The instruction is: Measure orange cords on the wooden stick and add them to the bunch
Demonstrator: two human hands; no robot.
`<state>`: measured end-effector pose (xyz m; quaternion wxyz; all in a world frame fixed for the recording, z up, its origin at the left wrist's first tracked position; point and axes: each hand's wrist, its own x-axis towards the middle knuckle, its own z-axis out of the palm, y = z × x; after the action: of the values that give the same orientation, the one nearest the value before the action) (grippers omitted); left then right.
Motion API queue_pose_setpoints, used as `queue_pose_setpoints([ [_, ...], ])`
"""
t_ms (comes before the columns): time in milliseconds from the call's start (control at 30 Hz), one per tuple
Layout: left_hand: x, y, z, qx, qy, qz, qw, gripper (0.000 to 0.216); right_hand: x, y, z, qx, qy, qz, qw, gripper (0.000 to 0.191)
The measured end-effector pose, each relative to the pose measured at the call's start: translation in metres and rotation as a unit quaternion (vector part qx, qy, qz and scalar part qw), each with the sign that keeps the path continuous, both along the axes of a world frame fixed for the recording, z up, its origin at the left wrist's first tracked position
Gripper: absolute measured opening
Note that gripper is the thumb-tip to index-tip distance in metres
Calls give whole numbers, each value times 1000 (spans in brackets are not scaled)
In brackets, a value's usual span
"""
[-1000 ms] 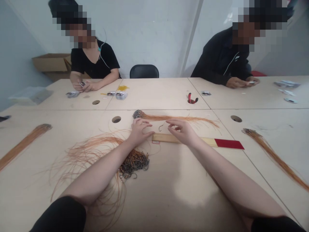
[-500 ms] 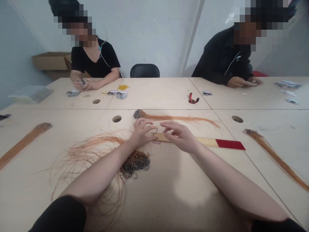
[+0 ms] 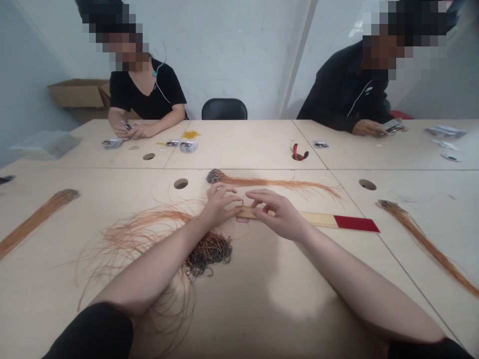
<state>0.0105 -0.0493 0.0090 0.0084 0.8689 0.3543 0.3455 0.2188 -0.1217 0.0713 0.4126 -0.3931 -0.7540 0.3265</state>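
Observation:
My left hand [image 3: 219, 204] and my right hand [image 3: 279, 212] meet fingertip to fingertip over the left end of a wooden ruler with a red tip [image 3: 329, 220]. Between the fingertips is a small dark hook on a thin orange line [image 3: 242, 201], pinched by both hands. Under my left forearm lies a loose tangle of orange lines with dark hooks [image 3: 204, 252]. A neat bundle of the same lines [image 3: 269, 182] lies just beyond my hands.
More orange line bundles lie at the far left [image 3: 37, 219] and right [image 3: 422, 237]. Red pliers [image 3: 299, 152] rest in a table hole. Two people sit across the table handling small packets [image 3: 187, 146]. A black chair [image 3: 223, 109] and a cardboard box [image 3: 77, 94] stand behind.
My hands have come together over the ruler's left end and picked up the single hook that lay on the table between them a second ago.

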Motion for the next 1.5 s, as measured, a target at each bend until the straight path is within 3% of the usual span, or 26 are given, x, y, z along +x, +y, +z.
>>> queue_pose_setpoints([
  [567, 0, 0, 2, -14, -5, -1, 1000, 8, 8, 5, 0, 14, -47, -39, 998, 34],
  [733, -1, 4, -1, -19, -40, 19, 999, 9, 36, 12, 7, 6, -143, -72, 987, 29],
  [933, -6, 10, 1, -25, -62, 31, 997, 8, 83, 24, 15, 10, -220, -20, 975, 22],
  [1167, -16, 23, 0, -103, -179, 60, 977, 8, 136, 37, 14, -75, -231, -164, 956, 28],
  [1333, -19, 31, 1, -265, -304, 74, 912, 22, 148, 51, -13, -96, -211, -274, 934, 27],
  [1500, -17, 35, 5, -300, -385, 59, 871, 27, 146, 62, -44, -73, -173, -344, 920, 28],
])
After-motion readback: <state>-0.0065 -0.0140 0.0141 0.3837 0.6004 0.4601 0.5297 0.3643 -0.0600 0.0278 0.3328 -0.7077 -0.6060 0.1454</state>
